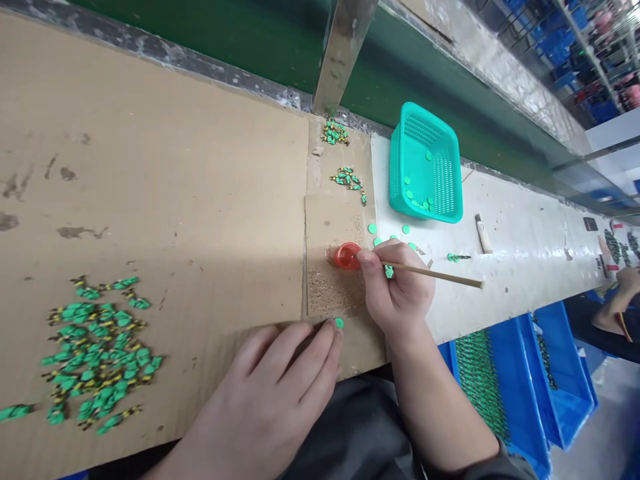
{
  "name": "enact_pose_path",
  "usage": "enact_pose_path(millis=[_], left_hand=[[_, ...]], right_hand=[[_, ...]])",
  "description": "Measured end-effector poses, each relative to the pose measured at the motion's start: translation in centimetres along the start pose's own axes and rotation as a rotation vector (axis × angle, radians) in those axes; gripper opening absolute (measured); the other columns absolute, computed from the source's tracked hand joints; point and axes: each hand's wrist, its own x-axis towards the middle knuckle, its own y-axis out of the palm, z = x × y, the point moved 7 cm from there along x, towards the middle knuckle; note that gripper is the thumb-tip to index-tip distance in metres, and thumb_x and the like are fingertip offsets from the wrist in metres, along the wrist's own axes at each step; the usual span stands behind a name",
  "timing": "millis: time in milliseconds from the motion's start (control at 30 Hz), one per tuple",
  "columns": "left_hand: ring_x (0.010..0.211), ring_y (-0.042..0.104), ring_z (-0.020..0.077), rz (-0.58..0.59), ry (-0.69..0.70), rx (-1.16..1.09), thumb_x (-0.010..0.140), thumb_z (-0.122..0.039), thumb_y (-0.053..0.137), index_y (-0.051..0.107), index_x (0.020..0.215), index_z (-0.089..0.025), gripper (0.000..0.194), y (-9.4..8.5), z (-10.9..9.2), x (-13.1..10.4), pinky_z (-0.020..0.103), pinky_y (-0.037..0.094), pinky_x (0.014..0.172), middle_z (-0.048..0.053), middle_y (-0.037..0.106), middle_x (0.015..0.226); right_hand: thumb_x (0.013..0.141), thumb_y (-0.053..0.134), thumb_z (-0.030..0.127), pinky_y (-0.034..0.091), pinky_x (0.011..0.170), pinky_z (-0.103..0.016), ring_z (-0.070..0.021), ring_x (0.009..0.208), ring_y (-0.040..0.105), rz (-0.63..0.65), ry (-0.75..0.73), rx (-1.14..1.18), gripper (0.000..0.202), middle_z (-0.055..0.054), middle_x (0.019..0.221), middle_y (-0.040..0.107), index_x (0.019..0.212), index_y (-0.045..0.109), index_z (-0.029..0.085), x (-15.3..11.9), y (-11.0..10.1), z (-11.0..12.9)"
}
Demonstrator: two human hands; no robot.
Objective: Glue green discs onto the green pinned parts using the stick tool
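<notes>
My right hand (397, 287) pinches a thin wooden stick (435, 273), its tip reaching into a small red cup (347, 256). The cup stands on a piece of cardboard (330, 220) spattered with drops. Closer to me, my left hand (290, 380) has its fingers curled together, with a small green disc (339, 323) at the fingertips. Several loose green discs (373, 229) lie beyond and beside my right hand, partly hidden by it.
A turquoise basket (425, 167) with a few green discs stands at the back. Small green-and-yellow pieces (100, 353) are heaped at left, with smaller groups (335, 132) behind. A tube (483, 235) lies at right. Blue bins (555, 373) stand below; another person's arm (613, 327) shows far right.
</notes>
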Motion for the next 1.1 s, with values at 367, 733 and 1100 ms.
enact_pose_path(millis=[367,733,1100], left_hand=[[0.125,0.062,0.0337,-0.002,0.007,0.012,0.109,-0.026,0.063,0.076,0.141,-0.012,0.037,-0.1,-0.1,0.0,0.055,0.045,0.101,0.011,0.077,0.146],[0.124,0.065,0.0319,-0.012,0.012,0.044,0.114,-0.027,0.057,0.073,0.146,-0.013,0.038,-0.3,-0.2,0.4,0.053,0.048,0.100,0.009,0.079,0.143],[0.121,0.069,0.0297,0.007,-0.015,0.076,0.116,-0.027,0.062,0.073,0.144,-0.015,0.032,-0.9,-0.4,0.9,0.050,0.051,0.102,0.006,0.082,0.137]], right_hand=[[0.118,0.067,0.026,0.048,0.065,-0.031,-0.0138,0.067,0.058,-0.064,0.010,0.080,0.025,0.004,0.079,0.063,0.094,0.060,0.026,-0.4,-0.6,0.0],[0.119,0.062,0.021,0.057,0.062,-0.027,-0.0130,0.067,0.066,0.030,0.161,0.224,0.016,0.004,0.078,0.067,0.103,0.062,0.025,-5.2,-2.1,2.6],[0.119,0.062,0.024,0.060,0.062,-0.028,-0.0144,0.065,0.069,0.021,0.143,0.160,0.022,0.003,0.076,0.069,0.096,0.062,0.026,-5.5,-1.3,2.6]])
